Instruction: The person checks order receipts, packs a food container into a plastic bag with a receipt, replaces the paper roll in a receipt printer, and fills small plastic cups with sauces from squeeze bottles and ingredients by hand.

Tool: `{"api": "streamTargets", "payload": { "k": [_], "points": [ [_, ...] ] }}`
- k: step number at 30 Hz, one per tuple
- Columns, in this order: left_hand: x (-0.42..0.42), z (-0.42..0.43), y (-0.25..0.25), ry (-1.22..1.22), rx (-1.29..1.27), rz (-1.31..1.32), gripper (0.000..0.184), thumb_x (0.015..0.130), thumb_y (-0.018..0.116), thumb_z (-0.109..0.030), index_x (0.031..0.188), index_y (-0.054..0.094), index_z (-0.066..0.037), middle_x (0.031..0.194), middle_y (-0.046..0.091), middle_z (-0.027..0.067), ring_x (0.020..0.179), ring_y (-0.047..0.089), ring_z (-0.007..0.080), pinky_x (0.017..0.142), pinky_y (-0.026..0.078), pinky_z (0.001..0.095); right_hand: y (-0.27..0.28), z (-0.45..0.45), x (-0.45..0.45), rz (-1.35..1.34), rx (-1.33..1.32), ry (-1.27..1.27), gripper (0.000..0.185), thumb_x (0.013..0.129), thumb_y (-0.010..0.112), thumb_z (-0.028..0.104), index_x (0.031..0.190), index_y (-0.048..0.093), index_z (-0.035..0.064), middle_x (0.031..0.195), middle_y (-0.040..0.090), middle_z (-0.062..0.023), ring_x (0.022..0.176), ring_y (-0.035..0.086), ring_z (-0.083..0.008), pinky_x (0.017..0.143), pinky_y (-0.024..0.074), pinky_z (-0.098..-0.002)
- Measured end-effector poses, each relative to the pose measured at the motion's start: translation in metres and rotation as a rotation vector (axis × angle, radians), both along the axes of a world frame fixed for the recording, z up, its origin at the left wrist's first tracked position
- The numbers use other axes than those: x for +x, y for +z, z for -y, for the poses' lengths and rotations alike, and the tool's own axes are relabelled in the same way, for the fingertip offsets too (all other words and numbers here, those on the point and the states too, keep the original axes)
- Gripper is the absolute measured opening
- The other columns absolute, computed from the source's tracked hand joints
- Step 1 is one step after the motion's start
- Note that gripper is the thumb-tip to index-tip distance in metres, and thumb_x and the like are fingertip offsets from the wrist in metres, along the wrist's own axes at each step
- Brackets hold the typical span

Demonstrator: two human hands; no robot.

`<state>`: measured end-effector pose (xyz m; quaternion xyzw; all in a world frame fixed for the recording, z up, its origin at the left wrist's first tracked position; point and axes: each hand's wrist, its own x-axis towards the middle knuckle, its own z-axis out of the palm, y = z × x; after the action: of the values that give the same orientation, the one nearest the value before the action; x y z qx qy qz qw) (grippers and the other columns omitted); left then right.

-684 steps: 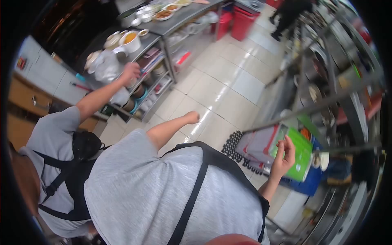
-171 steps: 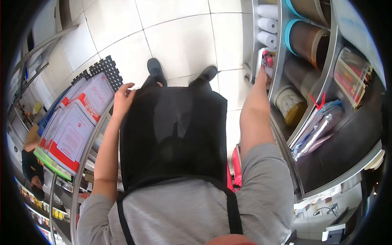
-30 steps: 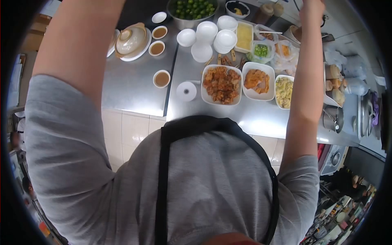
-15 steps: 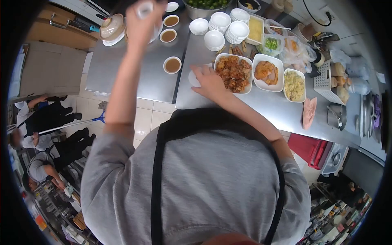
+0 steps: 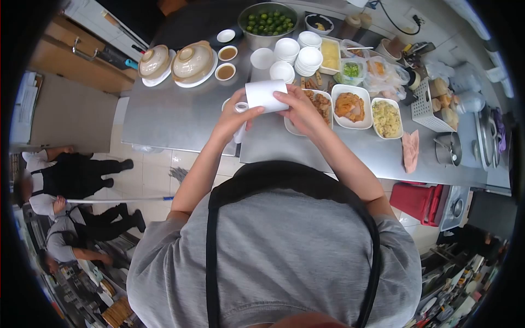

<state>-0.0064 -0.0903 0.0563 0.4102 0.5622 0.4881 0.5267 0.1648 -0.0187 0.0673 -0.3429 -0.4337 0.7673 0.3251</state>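
Both of my hands are held up over the near edge of the steel table, with a small white paper roll (image 5: 267, 94) between them, like receipt paper. My left hand (image 5: 229, 117) is closed around the roll's core end, and a loose end hangs below it. My right hand (image 5: 301, 106) pinches the right edge of the unrolled strip. Below my right hand, a white tray of fried chicken pieces (image 5: 322, 104) is partly covered. A sauce cup beside my left hand is mostly hidden.
Two lidded clay pots (image 5: 191, 63) sit at left near sauce cups (image 5: 225, 71). Stacked white bowls (image 5: 286, 50) and a pot of green limes (image 5: 269, 23) stand behind. Trays of a fried cutlet (image 5: 350, 107) and a yellowish mash (image 5: 386, 118) are at right. Co-workers (image 5: 71, 169) stand at left, one with a pole.
My left hand has come back from the far left with the roll. My right hand has lifted off the table, and the paper is now stretched between both hands.
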Motion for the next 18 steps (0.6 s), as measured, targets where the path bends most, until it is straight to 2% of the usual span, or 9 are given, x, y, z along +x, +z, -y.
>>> {"api": "streamTargets", "payload": {
  "k": [3, 5, 7, 11, 12, 13, 15, 16, 18],
  "points": [
    [0.001, -0.005, 0.005, -0.052, 0.058, -0.080, 0.063, 0.067, 0.074, -0.018, 0.119, 0.042, 0.000, 0.088, 0.055, 0.0080, 0.060, 0.052, 0.0104, 0.049, 0.043, 0.0218, 0.014, -0.005, 0.013, -0.095, -0.145, 0.113, 0.050, 0.078, 0.064, 0.028, 0.112, 0.046, -0.0038, 0.109, 0.050, -0.0127, 0.103, 0.046, -0.0207, 0.086, 0.0377, -0.0330],
    [0.003, -0.009, 0.012, -0.102, 0.144, -0.176, 0.067, 0.064, 0.076, -0.019, 0.119, 0.042, 0.000, 0.094, 0.057, 0.0101, 0.070, 0.056, 0.0121, 0.055, 0.046, 0.0231, 0.024, -0.021, 0.020, 0.102, -0.070, 0.223, 0.052, 0.079, 0.062, 0.031, 0.114, 0.046, -0.0033, 0.110, 0.052, -0.0129, 0.102, 0.048, -0.0194, 0.086, 0.0388, -0.0327],
    [0.006, -0.018, 0.019, -0.100, 0.305, -0.283, 0.071, 0.061, 0.078, -0.017, 0.120, 0.042, -0.002, 0.101, 0.056, 0.0103, 0.090, 0.056, 0.0167, 0.075, 0.046, 0.0283, 0.041, -0.028, 0.027, 0.180, 0.263, 0.240, 0.050, 0.078, 0.065, 0.030, 0.114, 0.048, 0.0004, 0.107, 0.055, -0.0085, 0.096, 0.052, -0.0145, 0.083, 0.0423, -0.0304],
    [0.004, -0.042, 0.064, -0.051, 0.444, -0.307, 0.075, 0.059, 0.078, -0.013, 0.121, 0.038, -0.003, 0.110, 0.052, 0.0116, 0.107, 0.048, 0.0202, 0.090, 0.039, 0.0322, 0.103, -0.010, 0.040, 0.307, 1.481, -0.015, 0.051, 0.076, 0.062, 0.017, 0.120, 0.044, -0.0013, 0.126, 0.040, -0.0209, 0.119, 0.038, -0.0347, 0.095, 0.0342, -0.0394],
    [0.004, -0.051, 0.077, -0.046, 0.539, -0.226, 0.075, 0.059, 0.077, -0.011, 0.122, 0.036, -0.004, 0.114, 0.049, 0.0118, 0.108, 0.047, 0.0204, 0.090, 0.038, 0.0318, 0.116, -0.013, 0.044, 0.295, 1.543, -0.003, 0.045, 0.072, 0.061, 0.007, 0.116, 0.053, 0.0082, 0.134, 0.028, -0.0248, 0.126, 0.025, -0.0410, 0.099, 0.0285, -0.0435],
    [0.003, -0.058, 0.092, -0.044, 0.632, -0.146, 0.076, 0.059, 0.075, -0.009, 0.123, 0.035, -0.005, 0.117, 0.046, 0.0121, 0.110, 0.046, 0.0206, 0.091, 0.038, 0.0314, 0.122, -0.026, 0.044, 0.409, 1.995, -0.108, 0.053, 0.069, 0.063, 0.005, 0.118, 0.053, 0.0225, 0.136, 0.021, -0.0278, 0.122, 0.030, -0.0432, 0.100, 0.0292, -0.0437],
    [0.003, -0.075, 0.121, -0.015, 0.734, -0.283, 0.076, 0.057, 0.073, -0.006, 0.123, 0.034, -0.006, 0.119, 0.044, 0.0110, 0.113, 0.044, 0.0220, 0.092, 0.036, 0.0309, 0.125, -0.048, 0.036, 0.365, 1.728, -0.154, 0.045, 0.072, 0.061, 0.004, 0.106, 0.061, 0.0322, 0.135, 0.022, -0.0297, 0.121, 0.031, -0.0439, 0.101, 0.0281, -0.0417],
    [0.005, -0.085, 0.137, -0.021, 0.764, -0.275, 0.076, 0.057, 0.073, -0.006, 0.123, 0.035, -0.007, 0.119, 0.044, 0.0109, 0.113, 0.044, 0.0218, 0.092, 0.036, 0.0308, 0.135, -0.060, 0.034, 0.315, 1.780, -0.180, 0.045, 0.070, 0.063, 0.006, 0.109, 0.060, 0.0276, 0.130, 0.031, -0.0309, 0.113, 0.043, -0.0422, 0.095, 0.0375, -0.0382],
    [0.005, -0.109, 0.170, -0.035, 0.791, -0.328, 0.074, 0.059, 0.072, -0.008, 0.125, 0.038, -0.011, 0.121, 0.045, 0.0102, 0.114, 0.043, 0.0212, 0.093, 0.035, 0.0309, 0.158, -0.083, 0.028, 0.311, 1.856, -0.306, 0.045, 0.070, 0.062, 0.005, 0.110, 0.059, 0.0256, 0.127, 0.035, -0.0306, 0.108, 0.048, -0.0397, 0.090, 0.0421, -0.0361]
  ]
}}
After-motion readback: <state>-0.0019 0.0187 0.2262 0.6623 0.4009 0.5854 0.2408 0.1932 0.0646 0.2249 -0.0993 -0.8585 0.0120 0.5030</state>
